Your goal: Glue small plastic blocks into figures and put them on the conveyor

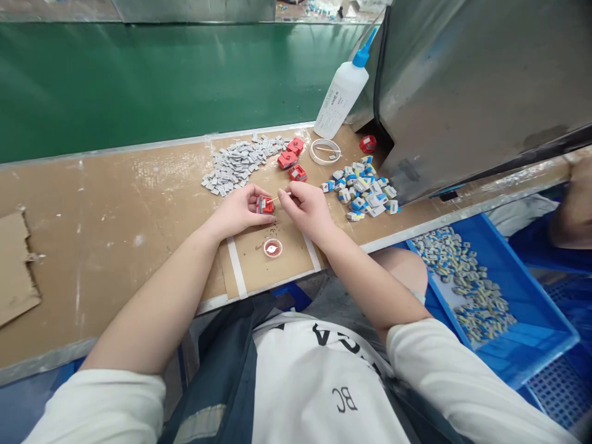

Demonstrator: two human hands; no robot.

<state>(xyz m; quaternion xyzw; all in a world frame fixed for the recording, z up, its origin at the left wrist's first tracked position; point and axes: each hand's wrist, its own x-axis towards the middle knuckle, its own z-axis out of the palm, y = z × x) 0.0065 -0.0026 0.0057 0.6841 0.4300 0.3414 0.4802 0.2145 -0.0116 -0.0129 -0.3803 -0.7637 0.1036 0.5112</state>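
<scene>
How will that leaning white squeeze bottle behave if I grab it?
The squeeze bottle leans on the metal housing, so a nudge probably topples it. Its plastic wall likely gives under grip. Being round, it may roll once down.

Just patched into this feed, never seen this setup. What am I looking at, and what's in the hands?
No machine: one camera on a person's head looks down at their own bare hands over a brown bench. The left hand pinches a small red part; the right hand holds a thin stick to it. Near them sits a small red dish. Behind lie grey pieces, spare red parts, a white ring, a squeeze bottle and blue-and-white pieces. A blue bin at the right holds more.
</scene>
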